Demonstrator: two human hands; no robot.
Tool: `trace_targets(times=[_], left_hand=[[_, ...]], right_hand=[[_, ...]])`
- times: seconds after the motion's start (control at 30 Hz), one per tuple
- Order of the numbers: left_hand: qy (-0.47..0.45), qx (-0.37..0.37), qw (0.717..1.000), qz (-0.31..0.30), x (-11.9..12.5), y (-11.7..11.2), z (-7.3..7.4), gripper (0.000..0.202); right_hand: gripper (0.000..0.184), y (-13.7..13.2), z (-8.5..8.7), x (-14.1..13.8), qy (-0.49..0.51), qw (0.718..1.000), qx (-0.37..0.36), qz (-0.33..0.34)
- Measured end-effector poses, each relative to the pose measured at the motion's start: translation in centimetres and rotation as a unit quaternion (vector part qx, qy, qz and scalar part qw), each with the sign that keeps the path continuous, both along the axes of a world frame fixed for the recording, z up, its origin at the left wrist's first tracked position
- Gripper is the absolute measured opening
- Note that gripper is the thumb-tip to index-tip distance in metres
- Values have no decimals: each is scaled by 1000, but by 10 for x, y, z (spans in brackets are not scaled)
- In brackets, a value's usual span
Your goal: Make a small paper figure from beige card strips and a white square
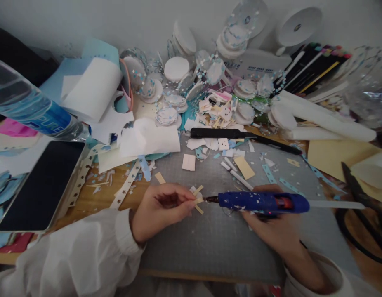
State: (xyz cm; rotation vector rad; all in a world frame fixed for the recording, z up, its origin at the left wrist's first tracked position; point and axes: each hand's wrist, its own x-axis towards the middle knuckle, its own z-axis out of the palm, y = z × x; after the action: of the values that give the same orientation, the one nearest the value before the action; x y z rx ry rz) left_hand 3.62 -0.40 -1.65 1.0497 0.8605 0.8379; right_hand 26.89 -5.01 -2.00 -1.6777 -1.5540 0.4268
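Observation:
My right hand [268,227] is wrapped round a blue hot glue gun [249,202], with a white glue stick [336,204] poking out of its back end. The gun's nozzle points left and reaches the small crossed paper strips [198,201], pale yellow, that my left hand [169,208] pinches between thumb and fingers. Whether the nozzle touches the strips I cannot tell. Both hands are over the grey cutting mat [215,251]. Just beyond lie a small cream square [189,162] and a yellow paper rectangle [244,166].
A black-handled knife [222,133] lies across the mat's far side. Black scissors [364,206] rest at right. At left are a phone [42,185] and a tilted water bottle [39,103]. White disc ornaments [176,68] and paper scraps crowd the back.

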Motion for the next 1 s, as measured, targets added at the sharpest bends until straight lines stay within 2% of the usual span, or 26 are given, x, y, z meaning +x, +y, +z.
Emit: trace_targets(times=[0.2, 0.43, 0.77, 0.9, 1.0], left_hand=[[-4, -13, 1000, 11, 1, -1, 1, 10], [-15, -24, 1000, 9, 0, -1, 3, 13], [-25, -52, 998, 16, 2, 0, 3, 12], [-19, -68, 997, 12, 1, 1, 3, 9], [-21, -64, 998, 15, 0, 2, 1, 6]], right_hand=[[24, -2, -5, 3, -12, 1000, 10, 10], [21, -1, -2, 1, -26, 999, 23, 15], [19, -3, -12, 11, -122, 991, 56, 1], [18, -3, -13, 14, -127, 990, 63, 12], [22, -1, -9, 21, -133, 990, 31, -45]])
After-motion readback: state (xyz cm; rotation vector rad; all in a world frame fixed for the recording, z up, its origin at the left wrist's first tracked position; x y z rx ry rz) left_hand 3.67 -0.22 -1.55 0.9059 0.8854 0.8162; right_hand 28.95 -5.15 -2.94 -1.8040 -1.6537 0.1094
